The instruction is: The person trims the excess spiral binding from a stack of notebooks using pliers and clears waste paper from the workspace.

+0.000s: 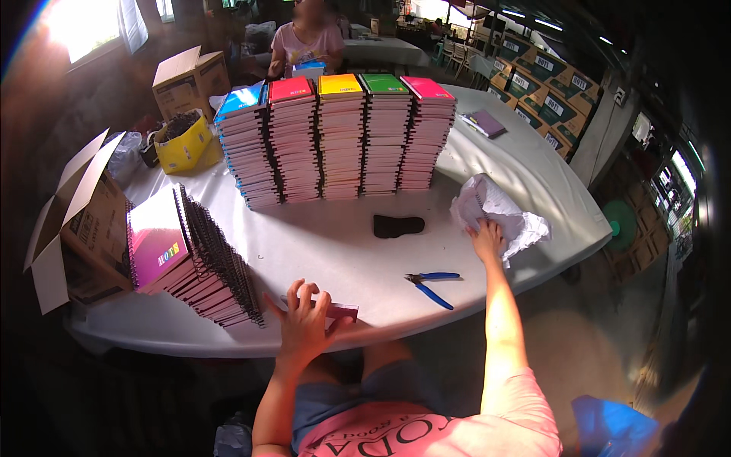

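Note:
My left hand (pixel 303 324) is at the table's near edge, its fingers bent around a thin, dark-red-covered notebook (pixel 344 312) seen nearly edge-on. My outstretched right hand (pixel 487 240) has its fingers on the near side of a crumpled white cloth or sheet (pixel 487 199); the fingertips press into its folds. Between my hands lie blue-handled cutting pliers (pixel 434 286), jaws to the left and handles apart. Beyond them is a flat black piece (pixel 398 225). Left of my left hand, a leaning stack of spiral-bound notebooks (pixel 164 247) shows a magenta and white top cover.
Five tall notebook stacks, including a yellow-topped one (pixel 340 137), stand across the table. At left are an open carton (pixel 95 236) and a yellow container (pixel 183 152) of dark coils. A purple notebook (pixel 485 123) lies far right. Another person (pixel 308 42) sits opposite.

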`<state>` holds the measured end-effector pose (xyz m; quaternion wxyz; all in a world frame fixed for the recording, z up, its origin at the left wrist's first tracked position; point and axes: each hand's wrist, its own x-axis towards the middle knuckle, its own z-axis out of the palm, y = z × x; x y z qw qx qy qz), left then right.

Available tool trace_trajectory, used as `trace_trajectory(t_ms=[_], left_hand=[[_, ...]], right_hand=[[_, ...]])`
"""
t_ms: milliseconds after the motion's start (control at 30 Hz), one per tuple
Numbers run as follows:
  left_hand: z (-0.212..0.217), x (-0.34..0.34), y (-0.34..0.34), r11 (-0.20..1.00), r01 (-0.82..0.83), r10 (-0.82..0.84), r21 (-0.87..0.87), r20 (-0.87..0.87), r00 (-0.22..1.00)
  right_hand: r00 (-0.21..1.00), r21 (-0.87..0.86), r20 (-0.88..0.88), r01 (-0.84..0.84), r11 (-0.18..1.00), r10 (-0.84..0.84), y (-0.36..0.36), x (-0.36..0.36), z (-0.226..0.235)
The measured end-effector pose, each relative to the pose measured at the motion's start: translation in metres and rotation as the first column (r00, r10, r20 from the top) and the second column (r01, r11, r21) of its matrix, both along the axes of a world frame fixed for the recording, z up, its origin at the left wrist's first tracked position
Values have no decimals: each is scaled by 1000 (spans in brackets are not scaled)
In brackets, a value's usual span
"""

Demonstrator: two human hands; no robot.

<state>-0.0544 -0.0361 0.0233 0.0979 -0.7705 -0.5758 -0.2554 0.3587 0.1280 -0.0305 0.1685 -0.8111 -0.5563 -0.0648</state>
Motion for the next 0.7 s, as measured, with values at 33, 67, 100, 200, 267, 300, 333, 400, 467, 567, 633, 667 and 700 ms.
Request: trace_trajectory(t_ms=[33,67,100,200,267,300,333,400,467,567,633,667,700], left_hand=[[2,6,-3,1000,-24,24,9,51,998],[-4,11,0,997,-20,10,78,129,992],[-15,13,5,989,-26,-3,145,198,980],[-42,19,12,956,-155,80,248,289,954],[-44,27,12,938,-211,128,274,292,948],[-43,28,11,931,-231,153,282,274,950],[-40,27,10,920,-262,190,290,253,949],[-34,33,11,933,-235,162,273,263,951],[-33,33,9,943,-201,127,264,272,954],[-35,27,8,948,-168,90,269,280,956],[-36,25,5,948,-203,133,245,272,953],[-33,27,5,932,-211,129,296,273,953],[-28,30,4,912,-218,123,346,277,953]], right_hand=[[998,-35,-45,-55,998,53,6,15,-6],[991,-63,-88,-110,992,104,16,35,-9],[978,-89,-138,-172,981,159,24,45,-11],[998,25,52,30,999,-32,32,36,3],[996,11,-7,91,996,-91,27,45,-8],[992,2,-37,119,993,-118,26,48,-13],[998,0,-4,65,998,-65,24,40,-8],[979,-87,-194,-85,993,67,35,79,-11],[994,-366,-21,-105,924,105,49,99,-16],[985,-178,-47,-170,969,164,47,89,-14],[991,-322,-76,-126,938,106,50,60,24],[995,-389,-79,-91,917,65,45,52,38],[995,-420,-74,-95,902,70,38,48,44]])
